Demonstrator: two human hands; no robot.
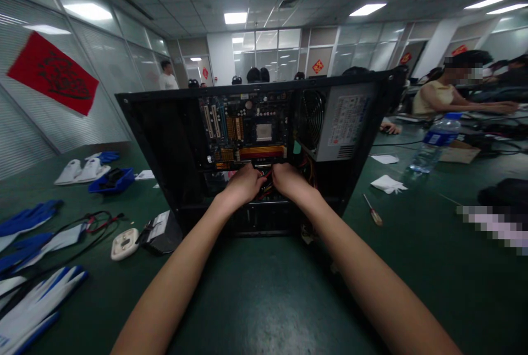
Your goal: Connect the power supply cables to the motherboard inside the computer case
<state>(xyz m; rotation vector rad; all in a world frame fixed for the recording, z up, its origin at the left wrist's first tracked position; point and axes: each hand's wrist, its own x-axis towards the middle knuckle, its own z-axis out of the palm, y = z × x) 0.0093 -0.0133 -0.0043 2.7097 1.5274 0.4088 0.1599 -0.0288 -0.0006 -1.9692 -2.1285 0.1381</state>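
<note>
An open black computer case (159, 151) stands on the table in front of me, its inside facing me. Both hands reach into its lower middle part. My left hand (244, 184) is closed, with its thumb and fingertips pinching thin red and dark cables (266, 180). Close beside it, my right hand (289, 181) has its fingers curled on the same bundle; its fingertips are partly hidden. Just above the hands are the motherboard (247, 124) and its red and yellow memory slots (263, 153). The power supply (348, 124) with its fan sits at the upper right.
On the left lie blue and white gloves (39, 303), a blue tray (111, 181), a white round-cornered object (124, 244) and a black box (161, 234). At right are a screwdriver (373, 211), crumpled tissue (388, 184) and a water bottle (436, 143). A person (439, 91) sits beyond.
</note>
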